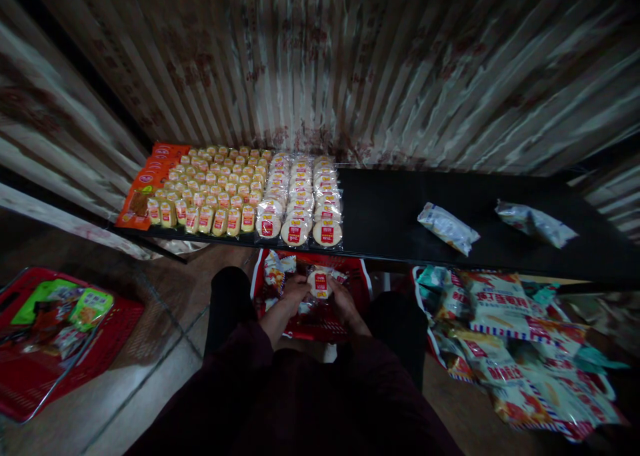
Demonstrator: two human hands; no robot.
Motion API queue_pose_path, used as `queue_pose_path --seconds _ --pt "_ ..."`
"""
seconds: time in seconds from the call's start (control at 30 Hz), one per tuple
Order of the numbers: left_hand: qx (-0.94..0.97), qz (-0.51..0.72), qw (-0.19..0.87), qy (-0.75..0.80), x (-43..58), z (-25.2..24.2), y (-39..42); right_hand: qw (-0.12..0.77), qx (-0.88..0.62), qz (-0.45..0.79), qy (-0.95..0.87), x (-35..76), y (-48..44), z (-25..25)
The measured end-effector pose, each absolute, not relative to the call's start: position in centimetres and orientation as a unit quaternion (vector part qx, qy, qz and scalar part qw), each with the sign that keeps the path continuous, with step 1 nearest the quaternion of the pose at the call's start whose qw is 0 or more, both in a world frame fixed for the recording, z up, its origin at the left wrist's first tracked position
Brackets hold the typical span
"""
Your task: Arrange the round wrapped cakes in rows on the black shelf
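Note:
Between my knees, over a red basket (pixel 367 289), both my hands hold one round rice cracker in a clear wrapper (pixel 320 285) with a red label. My left hand (pixel 296 293) has its fingers closed on the wrapper's left side. On the right side my right hand (pixel 345 304) pinches it too. Other wrapped snacks (pixel 276 269) lie in the basket below. Ahead on the black shelf (pixel 380 209) stand three rows of the same wrapped crackers (pixel 300 203). Left of them are many small yellow packaged cakes (pixel 215 189) in rows.
Orange packets (pixel 150 183) lie at the shelf's left end. Two silvery-white packets (pixel 447 227) rest on its right half. On the floor are a red basket of mixed snacks (pixel 120 329) at left and a heaped basket of snack bags (pixel 510 349) at right. A patterned curtain (pixel 310 63) hangs behind.

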State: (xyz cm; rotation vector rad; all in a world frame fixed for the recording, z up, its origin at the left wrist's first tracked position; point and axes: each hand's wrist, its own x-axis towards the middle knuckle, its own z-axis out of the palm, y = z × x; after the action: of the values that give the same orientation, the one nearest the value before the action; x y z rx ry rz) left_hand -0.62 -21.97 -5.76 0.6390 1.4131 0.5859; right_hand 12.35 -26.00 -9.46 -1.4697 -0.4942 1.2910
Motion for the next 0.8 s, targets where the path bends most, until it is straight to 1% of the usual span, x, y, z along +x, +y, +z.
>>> queue_pose_path --seconds 0.1,0.2,0.33,0.43,0.5,0.6,0.67,0.73,0.8 --pt "0.322 0.268 0.648 0.636 -0.5 -5.9 -21.8 0.536 -0.604 0.569 -0.153 12.4 -26.1 -9.8" --pt "0.374 0.279 0.615 0.635 -0.6 -5.9 -21.4 0.549 -0.611 0.552 -0.141 12.4 -26.3 -9.8" --pt "0.442 0.266 0.590 0.621 -1.0 -5.7 -20.8 0.569 -0.632 0.491 -0.192 12.5 -26.5 -9.3" --pt "0.483 0.257 0.575 0.608 -1.3 -5.1 -20.7 0.528 -0.653 0.484 -0.247 12.4 -26.4 -8.8" --pt "0.550 0.217 0.547 0.593 -1.4 -4.6 -20.7 0.492 -0.659 0.501 -0.271 12.3 -26.3 -8.6" --pt "0.688 0.080 0.460 0.555 -1.3 -3.8 -20.6 0.465 -0.648 0.533 -0.283 12.1 -26.3 -8.8" --pt "0.737 0.005 0.406 0.540 -1.2 -3.4 -20.6 0.465 -0.642 0.543 -0.275 12.1 -26.3 -9.1" --pt "0.748 -0.022 0.370 0.550 -1.2 -3.3 -20.6 0.478 -0.653 0.533 -0.247 12.2 -26.3 -9.5" --pt "0.739 -0.014 0.354 0.573 -1.2 -3.3 -20.7 0.510 -0.664 0.513 -0.188 12.4 -26.3 -9.8"
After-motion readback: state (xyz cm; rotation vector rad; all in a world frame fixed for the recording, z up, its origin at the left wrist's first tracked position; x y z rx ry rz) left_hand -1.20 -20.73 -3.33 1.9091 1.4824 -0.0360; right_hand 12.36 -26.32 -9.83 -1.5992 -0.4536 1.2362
